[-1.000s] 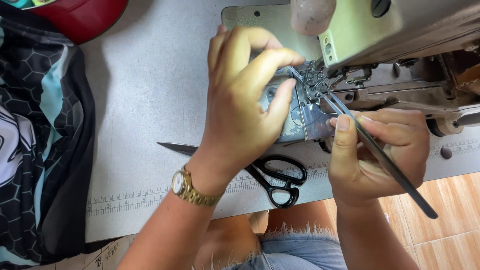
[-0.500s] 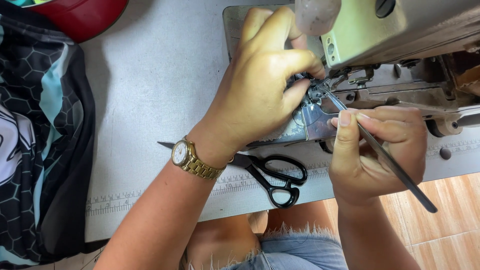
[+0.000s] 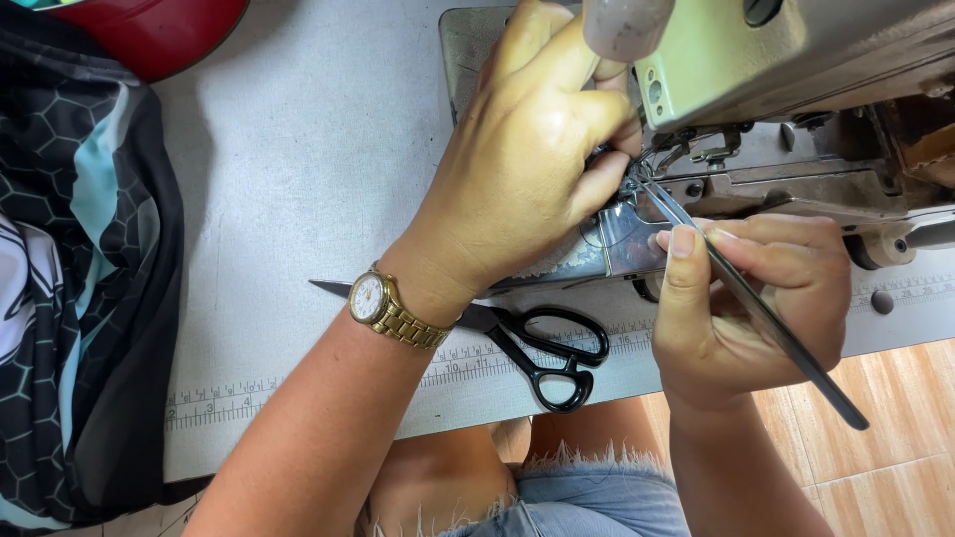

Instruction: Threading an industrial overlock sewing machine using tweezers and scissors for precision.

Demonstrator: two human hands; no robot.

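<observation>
The left hand point(image 3: 527, 169) is curled tight with its fingertips pinched at the needle area point(image 3: 637, 174) of the pale green industrial sewing machine point(image 3: 796, 60); whether it grips thread there I cannot tell. The right hand point(image 3: 746, 298) is closed around long slim dark metal tweezers point(image 3: 756, 308), tips at the same spot. Crowded fingers could be pricked by the needle, or the tweezers could slip off and lose whatever they catch.

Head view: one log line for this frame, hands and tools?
left hand: fingers at sewing machine needle area | right hand: holds tweezers, tips at needle | scissors: flat on table
</observation>
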